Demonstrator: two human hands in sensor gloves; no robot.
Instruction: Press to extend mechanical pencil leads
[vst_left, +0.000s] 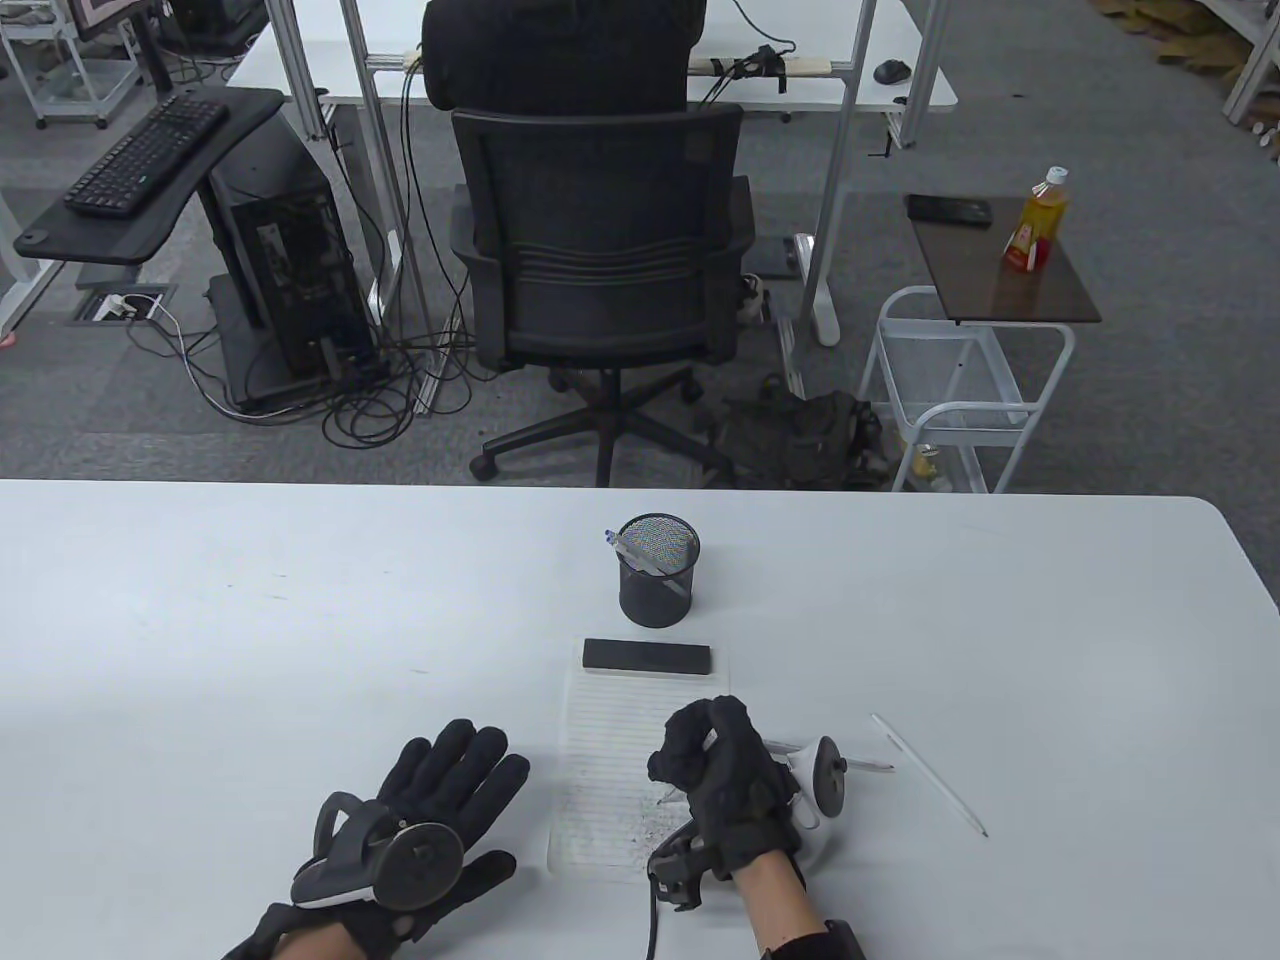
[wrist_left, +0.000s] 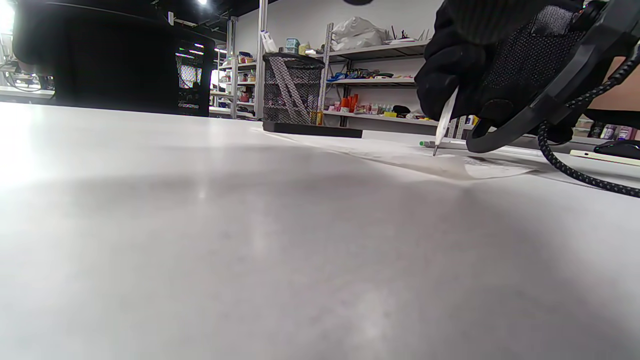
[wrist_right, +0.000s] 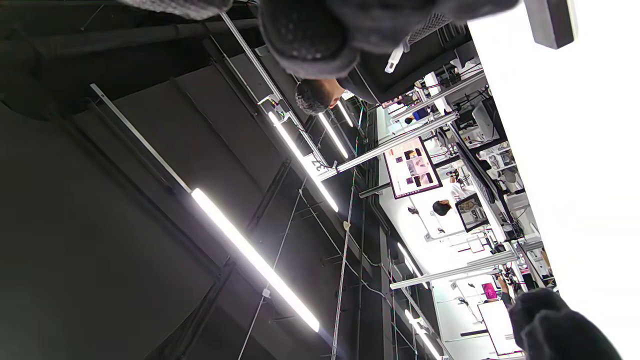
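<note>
The right hand (vst_left: 725, 775), low and right of centre in the table view, curls its fingers (vst_left: 680, 745) around a white pencil (wrist_left: 445, 120), gripping it. In the left wrist view the pencil slants down at upper right, its tip touching or just above the paper (vst_left: 610, 790). The left hand (vst_left: 430, 810) lies flat on the worktop (vst_left: 250, 620) at lower left, fingers spread, holding nothing. A black bar (vst_left: 648, 656) rests on the paper's top edge, and above it stands a mesh cup (vst_left: 658, 570) with pens inside. Two more pencils lie right of the hand: one (vst_left: 930, 774) well apart, a shorter one (vst_left: 868, 765) nearer the hand.
</note>
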